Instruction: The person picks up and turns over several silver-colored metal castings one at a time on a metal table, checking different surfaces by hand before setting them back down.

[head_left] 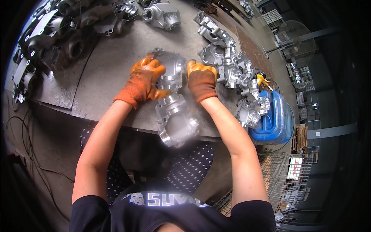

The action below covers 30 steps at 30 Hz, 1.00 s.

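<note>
On the grey table before me lies a silver metal casting (170,63) with a wide flat face and bolt lugs. A second, similar casting (177,123) sits end to end with it, nearer me, partly over the table's front edge and blurred; whether the two are joined I cannot tell. My left hand (145,79), in an orange rubber-coated glove, curls its fingers on the far casting's left side, thumb stretched toward the near one. At the far casting's right side is my right hand (202,79), gloved alike, fingers curled; what they grip is hidden.
Dark grey castings (50,38) are heaped at the far left. One more casting (162,16) stands at the back. A row of bright castings (230,69) runs along the right, beside a blue plastic container (276,120). A wire mesh cage (266,174) stands at lower right.
</note>
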### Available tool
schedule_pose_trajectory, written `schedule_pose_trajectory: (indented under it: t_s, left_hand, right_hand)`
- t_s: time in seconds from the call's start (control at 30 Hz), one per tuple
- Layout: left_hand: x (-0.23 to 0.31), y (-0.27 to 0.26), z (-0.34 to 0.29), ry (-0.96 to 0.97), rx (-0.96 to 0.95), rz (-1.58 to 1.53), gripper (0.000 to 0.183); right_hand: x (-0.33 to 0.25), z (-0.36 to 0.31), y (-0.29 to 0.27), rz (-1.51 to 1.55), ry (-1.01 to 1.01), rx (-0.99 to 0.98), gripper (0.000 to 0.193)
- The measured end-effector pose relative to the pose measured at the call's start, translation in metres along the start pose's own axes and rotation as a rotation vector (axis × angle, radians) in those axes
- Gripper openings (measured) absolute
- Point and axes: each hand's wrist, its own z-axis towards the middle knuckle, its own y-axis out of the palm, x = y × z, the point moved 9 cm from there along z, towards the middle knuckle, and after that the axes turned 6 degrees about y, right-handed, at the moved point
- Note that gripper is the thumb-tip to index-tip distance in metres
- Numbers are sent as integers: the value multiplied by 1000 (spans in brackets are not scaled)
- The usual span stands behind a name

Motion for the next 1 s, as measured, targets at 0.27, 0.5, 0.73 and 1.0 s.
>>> schedule_pose_trajectory:
  t_s: [0.27,0.5,0.73,1.0]
  left_hand:
    - [4,-6,-2,23,16,-39,52]
    - [2,-3,-2,38,2,-61,49]
    - [-9,-2,5,92,-87,-96,49]
    - [-23,-2,19,215,-227,-165,45]
  right_hand:
    - [-5,-1,-2,-32,53,-15,15]
    - [-11,2,3,-104,9,38,18]
    - [-17,12,-4,-90,-125,-176,21]
    - [-19,16,2,-123,-240,-464,26]
